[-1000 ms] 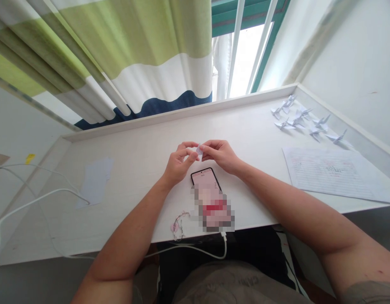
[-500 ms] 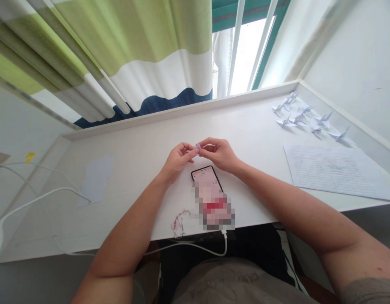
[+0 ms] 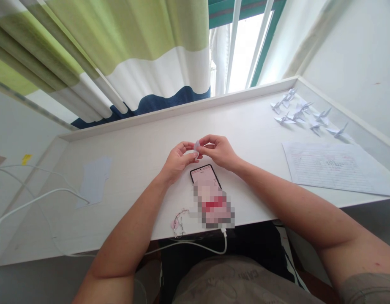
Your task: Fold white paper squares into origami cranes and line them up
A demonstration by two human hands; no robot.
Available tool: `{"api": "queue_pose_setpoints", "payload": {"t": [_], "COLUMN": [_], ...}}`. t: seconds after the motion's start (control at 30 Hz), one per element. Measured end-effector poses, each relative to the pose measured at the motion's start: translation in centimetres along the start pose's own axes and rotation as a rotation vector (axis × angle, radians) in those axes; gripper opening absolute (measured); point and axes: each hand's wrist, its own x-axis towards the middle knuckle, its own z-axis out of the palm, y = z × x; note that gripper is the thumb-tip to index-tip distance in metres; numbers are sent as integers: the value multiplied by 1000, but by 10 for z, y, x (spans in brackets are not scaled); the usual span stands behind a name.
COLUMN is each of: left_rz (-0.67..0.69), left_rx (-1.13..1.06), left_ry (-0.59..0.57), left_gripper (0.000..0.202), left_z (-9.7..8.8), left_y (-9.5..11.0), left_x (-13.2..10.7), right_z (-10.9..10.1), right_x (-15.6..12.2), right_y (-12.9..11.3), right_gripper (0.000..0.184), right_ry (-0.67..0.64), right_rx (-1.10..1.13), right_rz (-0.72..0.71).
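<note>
A small folded piece of white paper (image 3: 196,146) is pinched between my two hands above the middle of the desk. My left hand (image 3: 179,160) grips its left and lower side with thumb and fingers. From the right, my right hand (image 3: 220,150) closes thumb and fingertips on its upper part. The paper's exact folds are too small to make out. Just below the hands lies a phone (image 3: 205,175), its screen lit and partly blurred, with a beaded strap (image 3: 181,221) beside it.
Several folded paper cranes (image 3: 298,116) stand at the right rear of the white desk (image 3: 144,139). Written sheets (image 3: 332,169) lie at the right, blank paper (image 3: 95,179) at the left. A white cable (image 3: 195,245) runs to the phone along the front edge. A curtain (image 3: 144,46) hangs behind.
More of the folded paper now shows between my fingers, standing upright. My fingers have shifted slightly on it. The view has moved a little.
</note>
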Motion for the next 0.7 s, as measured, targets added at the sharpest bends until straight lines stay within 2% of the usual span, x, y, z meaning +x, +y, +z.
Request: {"api": "queue_pose_setpoints", "payload": {"t": [0.2,0.33,0.6,0.7], "left_rz": [33,79,98,104], "left_rx": [33,123,218,242], "left_ry": [34,68,60,123], "left_gripper": [46,52,45,46], "left_z": [-1,-4,-2,-1], "left_y": [-3,-10,-11,-10], "left_x": [2,6,6,5], "right_z": [1,-1,-2,-2], "right_x": [0,3,5,5], "right_y": [-1,0,2,4], "right_gripper": [44,46,44,41], "right_ry": [6,66,58,72], "right_rx": [40,52,90,62], "right_rz": [8,26,57,40]}}
